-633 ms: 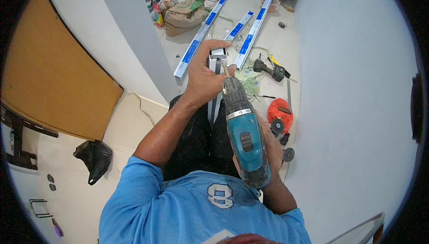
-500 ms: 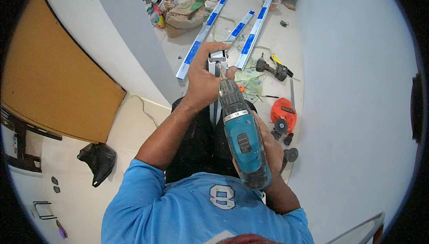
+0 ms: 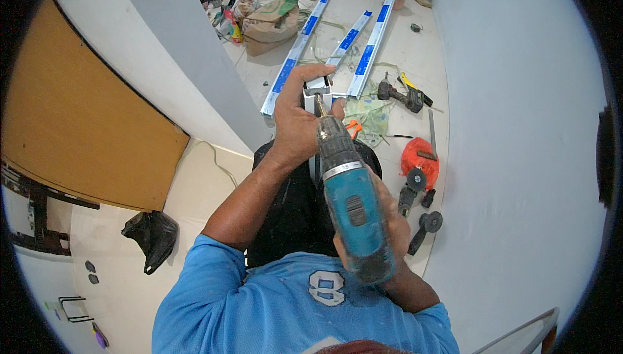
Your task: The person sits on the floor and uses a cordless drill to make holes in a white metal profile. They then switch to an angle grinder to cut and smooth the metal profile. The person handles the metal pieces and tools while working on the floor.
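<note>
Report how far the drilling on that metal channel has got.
Done: the left hand grips the top of the upright metal channel, steadying it. In hand: the right hand aims the teal cordless drill with its bit at the channel's end. Left: three blue-labelled channels lie untouched on the floor.

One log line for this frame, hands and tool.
left hand: grips white metal profile end | right hand: holds teal drill | bit: at profile

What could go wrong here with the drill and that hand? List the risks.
1. The left hand grips the end of the white metal profile right beside the bit of the teal drill; a slip could drive the bit into the fingers.
2. The profile appears to be steadied by hand alone, so it might twist when the bit bites.
3. Tools and long profile lengths scattered on the floor could trip the person.
</note>
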A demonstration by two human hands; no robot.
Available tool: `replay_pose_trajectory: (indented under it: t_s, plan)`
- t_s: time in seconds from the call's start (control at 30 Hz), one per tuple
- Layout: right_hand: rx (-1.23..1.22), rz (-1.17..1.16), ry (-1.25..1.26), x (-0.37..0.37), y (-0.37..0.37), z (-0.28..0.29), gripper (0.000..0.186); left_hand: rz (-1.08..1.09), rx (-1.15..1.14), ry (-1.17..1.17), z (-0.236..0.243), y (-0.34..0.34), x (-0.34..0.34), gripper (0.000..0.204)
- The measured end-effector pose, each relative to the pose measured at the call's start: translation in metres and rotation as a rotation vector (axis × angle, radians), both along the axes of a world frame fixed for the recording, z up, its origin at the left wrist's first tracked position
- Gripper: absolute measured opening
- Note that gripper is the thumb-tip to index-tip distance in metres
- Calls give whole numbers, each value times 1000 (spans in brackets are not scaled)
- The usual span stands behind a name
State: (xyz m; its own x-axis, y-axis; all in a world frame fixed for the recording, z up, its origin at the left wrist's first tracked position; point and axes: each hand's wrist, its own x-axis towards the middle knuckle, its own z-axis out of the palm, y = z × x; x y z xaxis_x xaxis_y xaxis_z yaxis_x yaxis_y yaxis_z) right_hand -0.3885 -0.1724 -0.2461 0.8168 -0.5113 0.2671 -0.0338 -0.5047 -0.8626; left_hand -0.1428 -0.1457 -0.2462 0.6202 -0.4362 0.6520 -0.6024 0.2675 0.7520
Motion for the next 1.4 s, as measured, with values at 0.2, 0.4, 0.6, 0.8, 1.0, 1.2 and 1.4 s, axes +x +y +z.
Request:
replay_pose_trajectory:
  t_s: [0.2, 0.4, 0.6, 0.8, 1.0, 1.2, 1.4]
  plan:
    - [-206, 119, 706, 4, -6, 73, 94, 63, 2, -35, -6, 4, -11, 51]
    - [92, -22, 308, -11, 2, 38, 96, 37, -32, -29, -6, 1, -16, 52]
    - [-16, 43, 227, -14, -2, 34, 99, 72, -30, -55, -10, 5, -11, 51]
    - [-258, 51, 108, -24, 0, 29, 106, 64, -35, -65, -8, 4, -10, 50]
    - [-302, 81, 47, -26, 1, 31, 105, 66, -58, -22, -8, 3, -11, 51]
    - [-391, 52, -105, -26, 1, 29, 93, 65, -65, -43, -8, 3, -9, 52]
    - [-354, 15, -48, -36, 1, 24, 88, 72, -36, -100, -3, 5, -2, 52]
